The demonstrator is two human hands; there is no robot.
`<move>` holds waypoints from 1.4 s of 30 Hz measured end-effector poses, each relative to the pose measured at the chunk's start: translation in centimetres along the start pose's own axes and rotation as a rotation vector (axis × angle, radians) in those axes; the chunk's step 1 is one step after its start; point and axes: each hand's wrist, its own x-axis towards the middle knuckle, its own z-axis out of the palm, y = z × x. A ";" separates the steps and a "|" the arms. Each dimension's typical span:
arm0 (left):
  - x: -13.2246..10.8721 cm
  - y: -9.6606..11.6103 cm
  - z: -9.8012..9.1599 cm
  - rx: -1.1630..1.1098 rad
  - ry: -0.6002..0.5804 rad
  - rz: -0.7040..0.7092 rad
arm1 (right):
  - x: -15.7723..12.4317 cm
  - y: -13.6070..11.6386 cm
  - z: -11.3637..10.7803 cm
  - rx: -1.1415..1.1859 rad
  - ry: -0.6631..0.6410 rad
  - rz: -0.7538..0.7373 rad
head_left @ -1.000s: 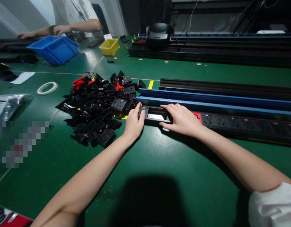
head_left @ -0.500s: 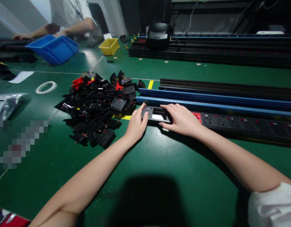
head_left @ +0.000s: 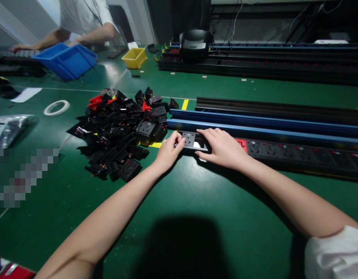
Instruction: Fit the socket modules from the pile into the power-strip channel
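Note:
A long black strip (head_left: 292, 164) with several socket modules and a red module (head_left: 241, 145) lies across the right side. Near its left end, a black socket module (head_left: 188, 139) sits in the strip's opening. My left hand (head_left: 170, 150) is at that module's left edge, its fingers curled in and pressed together; anything within them is hidden. My right hand (head_left: 222, 147) spans the strip beside the opening, thumb and fingers apart on its two edges. Left of the strip lies a pile of loose black modules (head_left: 120, 128) with some red ones.
Blue rails (head_left: 254, 130) and a black rail (head_left: 272, 108) lie behind the strip. At the back left are a blue bin (head_left: 66, 61), a yellow bin (head_left: 134, 58) and a person's arms. A white tape ring (head_left: 57, 108) lies left of the pile.
The socket module has shifted right along the opening, narrowing the gap. My left hand's fingers have curled in. My right hand has hardly moved.

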 end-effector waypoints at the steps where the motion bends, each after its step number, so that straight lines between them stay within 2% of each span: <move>1: 0.0 0.0 0.0 -0.015 -0.004 0.003 | 0.0 0.0 0.0 0.002 0.000 -0.002; 10: 0.2 0.5 -0.2 -0.121 -0.084 0.035 | -0.3 -0.2 0.1 -0.035 0.008 -0.053; 15: 0.0 0.5 -0.1 -0.091 0.005 0.020 | -0.4 -0.4 0.3 -0.081 0.030 -0.124; 20: 0.0 0.3 -0.1 -0.171 0.111 -0.022 | -0.4 -0.5 0.2 -0.105 -0.008 -0.153; 29: 0.0 0.4 0.0 -0.178 0.101 -0.024 | -0.3 -0.5 -0.3 -0.094 -0.051 -0.192; 35: -0.1 0.1 -0.1 -0.182 0.108 -0.041 | -0.3 -0.7 0.0 -0.182 -0.035 -0.189; 42: -0.1 -0.2 -0.3 -0.229 0.186 -0.055 | -0.4 -0.6 0.2 -0.277 -0.029 -0.221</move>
